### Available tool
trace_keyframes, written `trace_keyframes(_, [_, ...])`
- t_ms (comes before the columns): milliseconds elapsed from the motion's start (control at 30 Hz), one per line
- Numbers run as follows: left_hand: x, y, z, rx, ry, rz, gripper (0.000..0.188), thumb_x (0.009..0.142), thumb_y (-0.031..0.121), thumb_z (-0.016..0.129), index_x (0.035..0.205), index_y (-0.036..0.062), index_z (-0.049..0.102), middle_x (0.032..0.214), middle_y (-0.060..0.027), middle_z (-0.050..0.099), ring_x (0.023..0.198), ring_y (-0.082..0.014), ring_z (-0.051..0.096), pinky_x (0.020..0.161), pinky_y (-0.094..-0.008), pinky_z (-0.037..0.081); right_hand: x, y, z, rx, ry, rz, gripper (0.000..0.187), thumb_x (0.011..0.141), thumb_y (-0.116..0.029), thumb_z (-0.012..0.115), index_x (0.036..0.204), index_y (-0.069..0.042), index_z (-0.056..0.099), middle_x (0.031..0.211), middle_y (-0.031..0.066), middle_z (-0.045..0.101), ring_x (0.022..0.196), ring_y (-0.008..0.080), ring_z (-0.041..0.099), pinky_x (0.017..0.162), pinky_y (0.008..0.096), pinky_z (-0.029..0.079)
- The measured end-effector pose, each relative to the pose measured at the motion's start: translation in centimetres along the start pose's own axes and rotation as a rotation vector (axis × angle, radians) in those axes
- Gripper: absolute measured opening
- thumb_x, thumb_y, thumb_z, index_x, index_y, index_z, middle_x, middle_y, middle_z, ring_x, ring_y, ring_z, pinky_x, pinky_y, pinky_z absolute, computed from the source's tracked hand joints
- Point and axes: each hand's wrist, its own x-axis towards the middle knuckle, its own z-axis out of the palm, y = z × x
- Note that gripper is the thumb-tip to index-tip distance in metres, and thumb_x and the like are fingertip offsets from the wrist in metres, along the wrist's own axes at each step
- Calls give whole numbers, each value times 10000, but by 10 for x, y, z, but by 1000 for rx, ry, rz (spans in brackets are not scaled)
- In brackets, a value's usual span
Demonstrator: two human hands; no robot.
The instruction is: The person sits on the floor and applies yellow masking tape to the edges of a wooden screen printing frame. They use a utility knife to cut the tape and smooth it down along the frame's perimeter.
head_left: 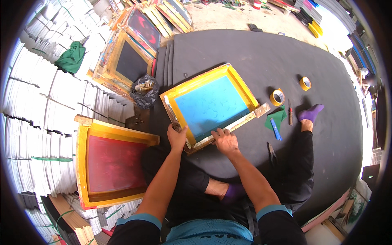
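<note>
One wide fisheye view looks out from the wearer's head, the left of a side-by-side pair, facing steeply down and forward. Upright and unmirrored, it sits above the teal-and-black shirt (204, 229) at the lower edge. The yellow-painted wooden frame with blue mesh (212, 104) falls near the centre, close by; the sandy pale floor (222, 18) lies farther off at the top. Bundled white sheets (34, 134) curve along the left rim.
</note>
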Motion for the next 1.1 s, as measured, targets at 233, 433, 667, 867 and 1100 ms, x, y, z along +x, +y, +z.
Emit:
trace_keyframes(233, [-32, 35, -9, 391, -103, 56, 883, 842, 224, 836, 1558, -24, 382, 1454, -262, 497, 1320, -463, 543, 1084, -507, 482, -4, 86, -5, 153, 5, 217, 621, 878, -381, 815, 1422, -200, 578, 1417, 65, 580, 1242, 353, 662, 903, 470, 620])
trace_keyframes(433, [-15, 36, -12, 326, 4, 141, 761, 822, 152, 842, 1487, -16, 512, 1408, -233, 581, 1283, -437, 591, 1068, -505, 495, -12, 59, 7, 203, 63, 287, 517, 850, -377, 840, 1263, -158, 618, 1268, 86, 604, 1070, 351, 725, 848, 480, 625])
trace_keyframes(667, [9, 25, 5, -7, -108, 196, 682, 830, 125, 862, 1445, -13, 601, 1373, -214, 681, 1236, -353, 677, 1039, -425, 529, -44, 36, 16, 294, 196, 453, 527, 827, -392, 858, 1260, -161, 665, 1272, 91, 636, 1050, 354, 729, 833, 485, 619])
trace_keyframes(867, [-2, 47, 20, 1, -256, 209, 622, 878, 256, 852, 1403, -7, 646, 1332, -238, 693, 1155, -307, 713, 961, -426, 566, -64, 54, 11, 206, 189, 537, 530, 820, -426, 859, 1233, -141, 686, 1207, 91, 663, 1033, 355, 714, 811, 484, 611])
trace_keyframes(1100, [-25, 49, 8, 504, -190, 313, 573, 872, 422, 823, 1234, -6, 702, 1166, -230, 691, 1097, -410, 691, 919, -504, 567, -34, 30, -24, 180, 266, 254, 667, 858, -639, 739, 1285, -129, 710, 1275, 120, 675, 1224, 367, 594, 1011, 555, 499])
